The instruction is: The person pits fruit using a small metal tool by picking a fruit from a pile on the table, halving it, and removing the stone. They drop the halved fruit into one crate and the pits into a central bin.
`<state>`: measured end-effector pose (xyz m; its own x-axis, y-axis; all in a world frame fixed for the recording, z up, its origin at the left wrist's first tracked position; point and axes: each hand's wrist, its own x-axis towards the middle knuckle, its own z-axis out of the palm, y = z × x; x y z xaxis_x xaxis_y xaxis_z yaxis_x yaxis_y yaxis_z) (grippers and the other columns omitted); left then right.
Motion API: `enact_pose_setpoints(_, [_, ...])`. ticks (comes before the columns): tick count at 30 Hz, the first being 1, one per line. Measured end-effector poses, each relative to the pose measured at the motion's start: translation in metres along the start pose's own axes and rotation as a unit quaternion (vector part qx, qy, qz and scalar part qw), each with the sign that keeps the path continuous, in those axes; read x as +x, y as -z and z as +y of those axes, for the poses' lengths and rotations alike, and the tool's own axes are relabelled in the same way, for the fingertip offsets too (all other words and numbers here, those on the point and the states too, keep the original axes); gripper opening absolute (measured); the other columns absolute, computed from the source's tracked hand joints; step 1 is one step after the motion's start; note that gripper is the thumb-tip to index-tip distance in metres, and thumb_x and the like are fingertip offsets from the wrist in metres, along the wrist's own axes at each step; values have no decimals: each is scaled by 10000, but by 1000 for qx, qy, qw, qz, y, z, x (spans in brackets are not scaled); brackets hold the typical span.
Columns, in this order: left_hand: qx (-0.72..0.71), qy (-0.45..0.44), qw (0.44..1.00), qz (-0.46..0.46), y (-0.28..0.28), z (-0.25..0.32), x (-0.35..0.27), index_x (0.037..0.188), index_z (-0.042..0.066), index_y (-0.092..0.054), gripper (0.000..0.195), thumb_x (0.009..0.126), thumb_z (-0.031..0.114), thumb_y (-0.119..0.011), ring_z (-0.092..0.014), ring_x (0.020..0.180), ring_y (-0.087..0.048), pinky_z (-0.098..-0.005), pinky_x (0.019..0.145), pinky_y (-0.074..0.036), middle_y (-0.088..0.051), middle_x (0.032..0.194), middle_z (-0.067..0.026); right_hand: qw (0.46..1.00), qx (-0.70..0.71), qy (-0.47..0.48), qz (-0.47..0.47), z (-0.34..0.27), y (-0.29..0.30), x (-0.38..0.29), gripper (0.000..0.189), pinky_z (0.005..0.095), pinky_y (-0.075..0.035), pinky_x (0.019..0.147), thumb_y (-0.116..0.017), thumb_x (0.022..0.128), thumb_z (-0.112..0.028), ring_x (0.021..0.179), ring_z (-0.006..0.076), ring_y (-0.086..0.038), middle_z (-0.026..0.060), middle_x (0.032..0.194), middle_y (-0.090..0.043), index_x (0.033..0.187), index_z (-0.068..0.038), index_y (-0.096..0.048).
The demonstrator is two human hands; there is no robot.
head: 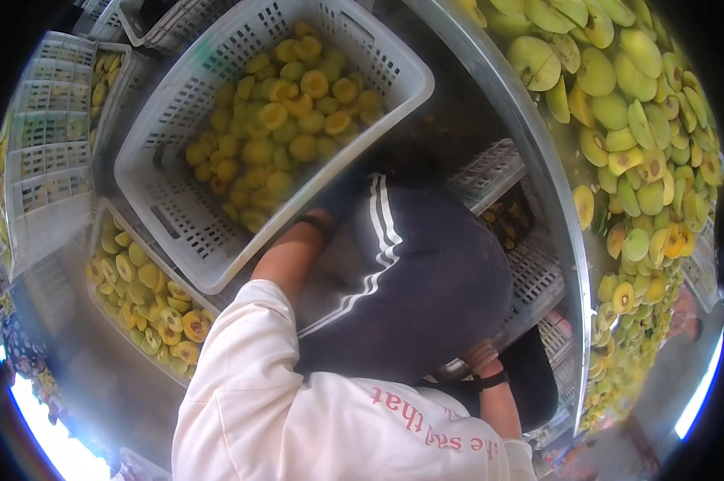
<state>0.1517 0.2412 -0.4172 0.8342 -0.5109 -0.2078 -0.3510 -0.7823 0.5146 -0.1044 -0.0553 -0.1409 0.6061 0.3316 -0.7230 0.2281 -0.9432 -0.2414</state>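
My left hand (339, 193) is a dark, blurred shape beyond a black wristband, beside the near rim of a large white perforated plastic crate (344, 174); its fingers cannot be made out. Halved yellow-green fruits (277, 126), many pitted, lie in that crate. My right hand (481, 356) is low at the right, against my dark trousers with white stripes (434, 282), above another black wristband. Its fingers are mostly hidden. A small shiny metal piece (452, 368) shows just left of it; whether the hand touches it cannot be told.
A metal-edged table (533, 126) curves along the right, heaped with cut green fruits (638, 126). Another crate of halved fruits (148, 294) stands at the lower left. Stacked crates (52, 150) stand at the far left. More crates (533, 270) sit between my leg and the table.
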Motion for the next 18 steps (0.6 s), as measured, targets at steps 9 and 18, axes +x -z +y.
enact_pose_setpoints(9, [55, 91, 991, -80, 17, 7, 30, 1364, 120, -586, 429, 960, 263, -599, -383, 1253, -550, -476, 1048, -469, -540, 1370, -202, 992, 87, -8, 95, 25, -49, 8, 387, 398, -445, 1106, -501, 1021, -232, 1296, 317, -586, 148, 1372, -649, 1332, -52, -644])
enact_pose_setpoints(18, [-19, 89, 932, -350, 98, 23, -123, 1233, 94, -694, 404, 896, 316, -676, -397, 1052, -695, -468, 915, -541, -734, 1107, -205, 986, 76, -103, 105, 8, 4, -1, 343, 430, -499, 992, -584, 981, -224, 1214, 349, -629, 212, 1269, -675, 1263, -41, -654])
